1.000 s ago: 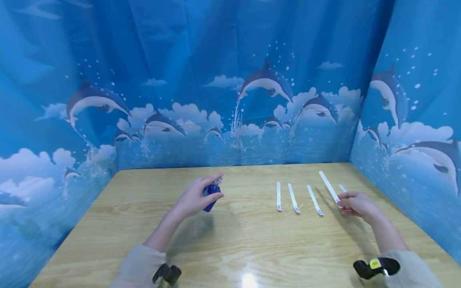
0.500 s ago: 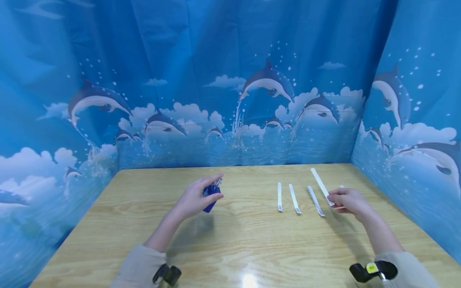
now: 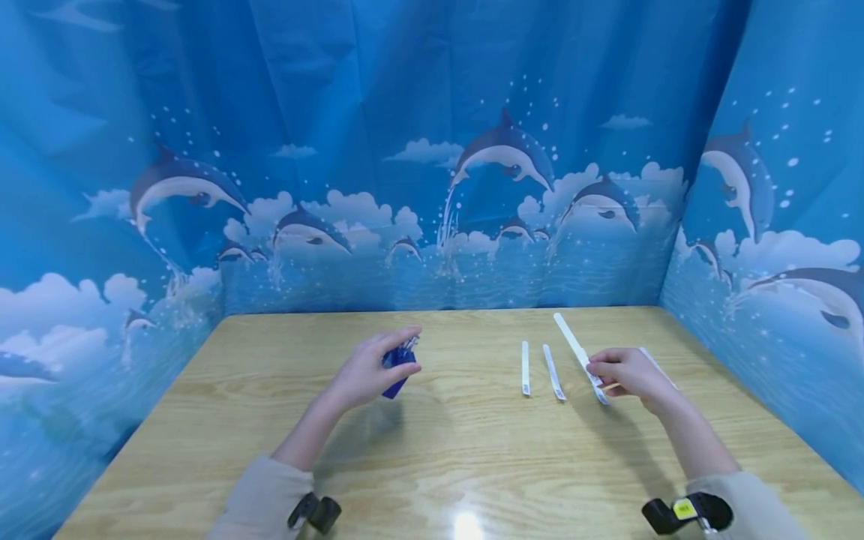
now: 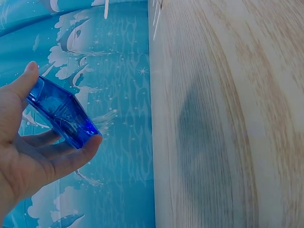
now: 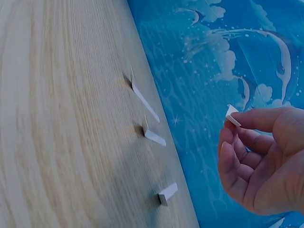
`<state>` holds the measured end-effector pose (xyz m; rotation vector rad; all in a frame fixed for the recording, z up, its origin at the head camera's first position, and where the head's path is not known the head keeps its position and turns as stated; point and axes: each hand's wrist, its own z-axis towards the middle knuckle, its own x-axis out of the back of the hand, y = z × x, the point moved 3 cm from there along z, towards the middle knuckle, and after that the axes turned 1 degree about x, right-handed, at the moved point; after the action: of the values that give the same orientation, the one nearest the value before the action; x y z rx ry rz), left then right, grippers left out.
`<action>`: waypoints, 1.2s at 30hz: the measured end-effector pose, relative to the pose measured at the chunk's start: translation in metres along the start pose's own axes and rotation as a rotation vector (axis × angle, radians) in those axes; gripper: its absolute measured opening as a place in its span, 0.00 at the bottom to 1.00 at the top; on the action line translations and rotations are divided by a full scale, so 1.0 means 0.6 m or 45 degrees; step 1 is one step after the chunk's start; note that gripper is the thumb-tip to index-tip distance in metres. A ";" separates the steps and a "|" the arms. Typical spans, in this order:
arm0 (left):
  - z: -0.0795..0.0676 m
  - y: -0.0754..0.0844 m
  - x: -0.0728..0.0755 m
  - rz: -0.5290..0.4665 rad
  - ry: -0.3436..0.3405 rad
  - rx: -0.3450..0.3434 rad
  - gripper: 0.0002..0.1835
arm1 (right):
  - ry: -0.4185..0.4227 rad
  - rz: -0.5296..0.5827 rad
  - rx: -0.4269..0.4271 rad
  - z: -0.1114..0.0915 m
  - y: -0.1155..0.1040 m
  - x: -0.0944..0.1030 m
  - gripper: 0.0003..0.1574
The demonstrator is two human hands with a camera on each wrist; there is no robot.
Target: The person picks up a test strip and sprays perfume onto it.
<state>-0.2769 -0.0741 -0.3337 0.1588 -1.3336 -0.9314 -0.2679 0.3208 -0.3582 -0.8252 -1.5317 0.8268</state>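
My left hand (image 3: 364, 373) holds a translucent deep-blue faceted block (image 4: 64, 114), glassy in look, between thumb and fingertips, raised off the wooden table. Its exact kind does not show. On the right side, thumb and index finger of my right hand (image 3: 632, 377) pinch the near end of a white paper strip (image 3: 570, 337), which points away to the far left. Below that end lies another white strip (image 3: 602, 398), partly covered in the head view. Two more, a left strip (image 3: 525, 367) and a middle strip (image 3: 554, 373), lie side by side, their near ends bent up.
One further white strip (image 3: 660, 367) lies right of my right hand, partly hidden behind it. The wooden table (image 3: 439, 465) ends at a blue dolphin-printed curtain (image 3: 378, 277) at the back and sides.
My right hand has moved left with the pinched strip, from near the far-right strip to above the third one. The left hand and blue block have stayed in place.
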 end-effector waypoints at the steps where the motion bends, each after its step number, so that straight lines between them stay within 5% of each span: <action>1: 0.000 0.000 0.000 0.000 0.000 -0.002 0.31 | -0.004 -0.001 0.004 0.001 -0.003 -0.003 0.23; 15: 0.001 0.001 0.001 -0.002 -0.020 0.043 0.31 | -0.079 -0.022 0.085 0.004 -0.039 -0.039 0.19; 36: 0.007 0.004 -0.013 0.001 -0.010 -0.003 0.30 | -0.239 -0.030 0.128 -0.004 -0.077 -0.091 0.16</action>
<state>-0.2787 -0.0659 -0.3370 0.1529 -1.3397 -0.9340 -0.2628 0.2505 -0.3451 -0.6697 -1.6459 0.9774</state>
